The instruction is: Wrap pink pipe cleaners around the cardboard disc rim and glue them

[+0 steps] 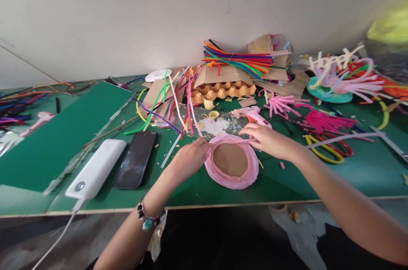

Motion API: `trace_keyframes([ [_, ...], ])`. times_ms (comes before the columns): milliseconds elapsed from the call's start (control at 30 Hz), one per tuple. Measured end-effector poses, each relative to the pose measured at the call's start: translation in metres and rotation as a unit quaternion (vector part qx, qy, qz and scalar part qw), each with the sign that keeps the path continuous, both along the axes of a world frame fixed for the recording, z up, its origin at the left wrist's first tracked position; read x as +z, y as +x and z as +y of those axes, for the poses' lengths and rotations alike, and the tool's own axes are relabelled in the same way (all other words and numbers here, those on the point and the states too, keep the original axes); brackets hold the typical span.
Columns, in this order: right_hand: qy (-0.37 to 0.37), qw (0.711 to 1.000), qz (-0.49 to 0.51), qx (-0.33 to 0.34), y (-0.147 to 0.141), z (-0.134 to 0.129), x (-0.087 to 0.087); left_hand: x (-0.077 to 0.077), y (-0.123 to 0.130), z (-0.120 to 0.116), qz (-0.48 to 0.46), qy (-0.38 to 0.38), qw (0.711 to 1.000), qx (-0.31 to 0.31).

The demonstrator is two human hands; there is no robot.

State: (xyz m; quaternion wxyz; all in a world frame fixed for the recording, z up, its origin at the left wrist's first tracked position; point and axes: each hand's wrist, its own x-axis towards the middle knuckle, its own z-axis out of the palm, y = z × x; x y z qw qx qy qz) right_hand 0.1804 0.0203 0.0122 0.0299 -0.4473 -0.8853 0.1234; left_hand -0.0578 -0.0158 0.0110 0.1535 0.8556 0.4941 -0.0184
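Head view. Shows pink-wound cardboard disc (231,181) flat on green table (191,195), near the front edge, between both hands. Left hand (193,154) at the upper-left rim, fingers curled down, tips partly hidden; cannot tell whether gripping or merely pressing. Right hand (269,139) at the upper-right rim, thumb and fingers apparently pinched on pink strand (245,140), laid across the top of the disc. Principal risk, in judgement: springing loose of the strand, from early release or incomplete bonding. Second: skewing or lifting of the disc, from uneven pull between the hands. Third: contact with pink glue gun (254,115), just beyond the right hand, from a careless reach; cannot tell whether hot. Minor: snagging of white cable (65,229), draped from power bank (97,166) over the edge, from an outward swing on the left.
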Motion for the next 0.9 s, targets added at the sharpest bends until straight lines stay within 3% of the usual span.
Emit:
trace_keyframes([
  [167, 0.048, 0.996, -0.075, 0.009, 0.000, 0.002, 0.009, -0.001, 0.000, -0.004, 0.019, -0.019, 1.000, -0.015],
  [333, 0.064, 0.994, -0.092, 0.016, 0.008, -0.001, 0.014, -0.001, 0.005, -0.014, 0.051, -0.027, 0.998, 0.019],
  [567, 0.171, 0.972, -0.116, 0.111, 0.005, 0.013, 0.024, 0.004, 0.010, -0.031, 0.028, -0.038, 0.997, 0.062],
  [733, 0.243, 0.950, -0.131, 0.148, -0.013, 0.020, 0.037, -0.011, 0.016, -0.039, 0.022, 0.085, 0.992, 0.088],
  [900, 0.296, 0.924, -0.165, 0.177, -0.039, 0.024, 0.046, -0.032, 0.012, -0.049, 0.009, 0.176, 0.984, 0.024],
])
